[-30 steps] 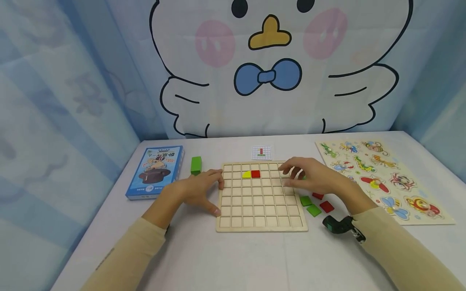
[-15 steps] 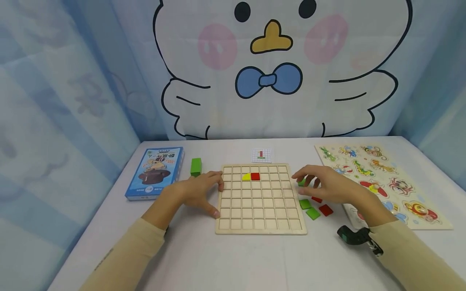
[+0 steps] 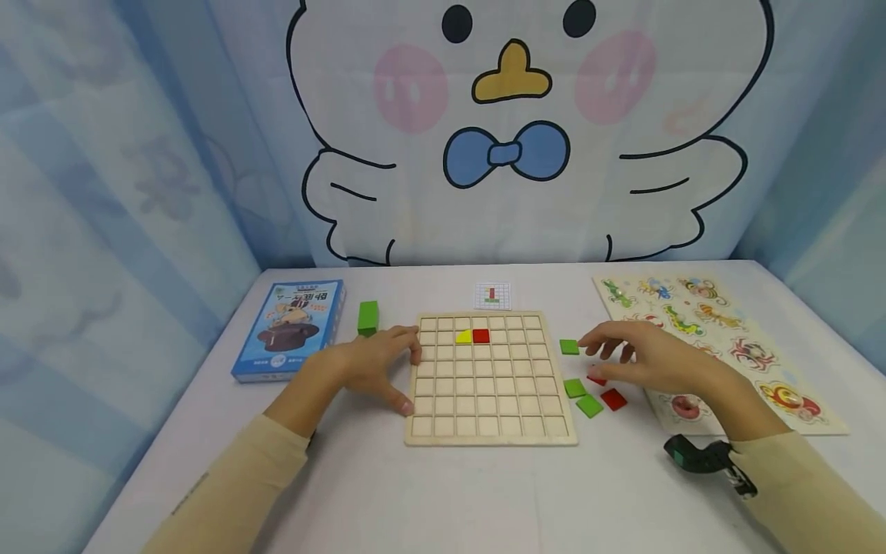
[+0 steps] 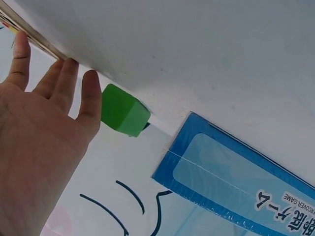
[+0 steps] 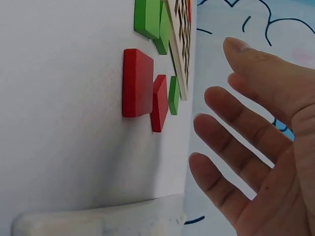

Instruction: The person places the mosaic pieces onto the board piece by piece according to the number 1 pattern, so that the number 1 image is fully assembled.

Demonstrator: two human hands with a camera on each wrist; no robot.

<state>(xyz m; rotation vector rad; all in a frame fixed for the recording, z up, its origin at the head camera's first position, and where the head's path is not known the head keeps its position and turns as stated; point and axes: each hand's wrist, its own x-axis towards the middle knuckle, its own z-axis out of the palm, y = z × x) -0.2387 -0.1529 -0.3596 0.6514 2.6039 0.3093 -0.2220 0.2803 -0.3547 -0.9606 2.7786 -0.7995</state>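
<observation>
A wooden grid board (image 3: 484, 385) lies on the white table. Toward its far side, a yellow piece (image 3: 464, 337) sits beside a red square tile (image 3: 481, 336) in the cells. My left hand (image 3: 370, 365) rests against the board's left edge, thumb and fingers spread along it. Right of the board, my right hand (image 3: 647, 355) hovers with loosely bent fingers and nothing between them. Near and below it lie several loose tiles, among them a green tile (image 3: 569, 347) and a red tile (image 3: 614, 399). The right wrist view shows that hand (image 5: 266, 132) apart from the tiles.
A green block (image 3: 368, 317) stands behind my left hand, with a blue game box (image 3: 291, 327) to its left. Behind the board lies a small grid card (image 3: 492, 295) with a coloured pattern. An insect picture board (image 3: 734, 346) lies at the right, partly under my right arm.
My right hand has moved right, from over the board's right edge to above the loose tiles, uncovering a green tile. My left hand stays at the board's left edge.
</observation>
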